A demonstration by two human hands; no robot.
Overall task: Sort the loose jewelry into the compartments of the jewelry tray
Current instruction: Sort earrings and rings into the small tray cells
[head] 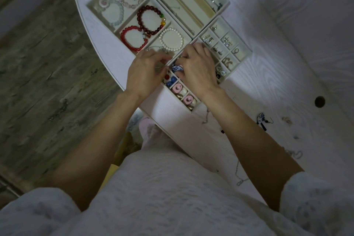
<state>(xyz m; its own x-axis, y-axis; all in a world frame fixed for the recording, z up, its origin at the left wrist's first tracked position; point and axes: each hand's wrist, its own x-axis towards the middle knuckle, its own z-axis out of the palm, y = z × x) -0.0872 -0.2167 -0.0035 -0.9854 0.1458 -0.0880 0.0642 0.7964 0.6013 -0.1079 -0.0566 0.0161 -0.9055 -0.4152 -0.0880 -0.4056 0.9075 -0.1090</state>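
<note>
Head view — both hands (145, 74) (199, 71) curled over jewelry tray (243, 48)

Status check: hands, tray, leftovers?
Both hands, left and right, over jewelry tray, grips unclear. Blue-white earring and chains loose on table.

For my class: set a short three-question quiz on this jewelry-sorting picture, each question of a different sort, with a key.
1. True or false: the pearl bracelet lies loose on the table.
2. Which shares a compartment with the bright red bracelet? A) dark red bracelet B) pink earrings C) a watch
3. Fill in: both hands, left hand and right hand, work over the jewelry ____.

Key: 1 false; 2 A; 3 tray.
</note>
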